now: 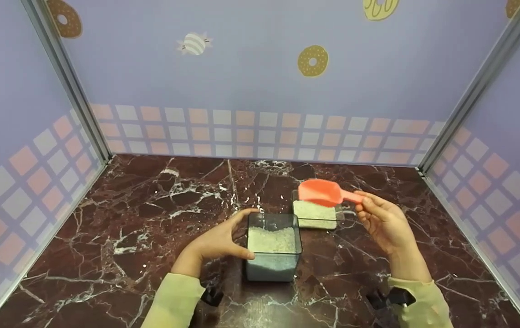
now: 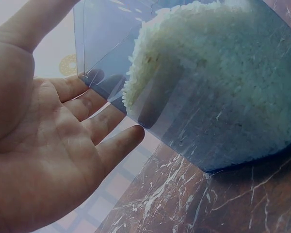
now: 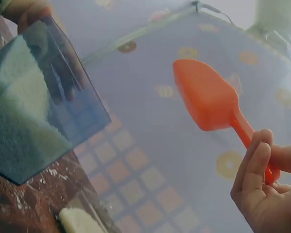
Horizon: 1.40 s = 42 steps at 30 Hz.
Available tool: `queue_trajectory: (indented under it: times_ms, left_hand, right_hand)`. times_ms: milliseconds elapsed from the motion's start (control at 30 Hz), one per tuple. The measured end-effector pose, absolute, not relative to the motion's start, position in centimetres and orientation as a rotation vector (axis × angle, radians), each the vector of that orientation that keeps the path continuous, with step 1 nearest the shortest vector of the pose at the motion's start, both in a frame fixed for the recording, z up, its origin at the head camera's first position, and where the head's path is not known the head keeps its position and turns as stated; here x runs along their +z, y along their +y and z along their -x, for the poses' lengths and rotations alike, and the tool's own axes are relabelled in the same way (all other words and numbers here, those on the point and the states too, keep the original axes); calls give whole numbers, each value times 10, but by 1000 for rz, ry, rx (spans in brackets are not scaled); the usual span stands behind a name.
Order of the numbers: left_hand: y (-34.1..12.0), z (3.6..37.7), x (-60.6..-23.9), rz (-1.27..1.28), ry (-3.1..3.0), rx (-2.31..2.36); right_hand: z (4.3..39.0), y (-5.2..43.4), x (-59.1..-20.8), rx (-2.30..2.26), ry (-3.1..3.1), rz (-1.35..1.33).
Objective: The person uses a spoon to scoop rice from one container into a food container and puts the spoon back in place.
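Observation:
My left hand [image 1: 216,239] grips a clear, blue-tinted square container [image 1: 271,269] at its left side, thumb at the near corner and fingers at the far one. White rice [image 2: 223,73] heaps unevenly inside it. Raised to the right, my right hand [image 1: 387,221] pinches the handle of an orange scoop [image 1: 319,192] between thumb and fingers. In the head view the scoop overlaps a second clear container [image 1: 294,197], behind and right of the first, with a pale, level rice filling [image 1: 317,215]. The right wrist view has the scoop [image 3: 206,97] apart from the first container.
A dark red marbled tabletop [image 1: 150,255] with white veins lies under everything. White grains [image 1: 232,198] are scattered behind the containers. Lilac panels [image 1: 251,82] with doughnut and sweet prints enclose the back and both sides, with metal posts [image 1: 66,77] at the corners.

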<state>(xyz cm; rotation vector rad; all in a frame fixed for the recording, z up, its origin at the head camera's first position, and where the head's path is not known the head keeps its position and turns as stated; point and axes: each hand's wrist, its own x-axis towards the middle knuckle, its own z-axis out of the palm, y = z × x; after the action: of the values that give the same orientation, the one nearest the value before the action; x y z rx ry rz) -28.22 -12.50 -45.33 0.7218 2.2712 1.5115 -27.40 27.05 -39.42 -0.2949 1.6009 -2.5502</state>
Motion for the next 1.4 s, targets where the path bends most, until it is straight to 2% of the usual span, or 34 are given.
queue_trajectory:
  times_ms: [200,533,767,933,1200,1400]
  left_hand:
    - [-125,284,-453,-773,2142,1593]
    - [-124,284,-454,-742,2182,1580]
    - [-122,284,-454,-728,2211,1564]
    - [-122,284,-453,-734,2214,1561]
    - [-124,284,-453,-751,2288,1494]
    - [-126,284,-453,-744,2286,1500]
  right_hand:
    - [254,243,-374,-2283,2056,374]
    - [229,180,-337,-1210,2979,644]
    - [219,142,-338,-688,3249,724]
    - [228,143,-355,-734,3211,693]
    - [255,172,-391,-1336,2868,576]
    - [262,179,-408,-1632,2621,539]
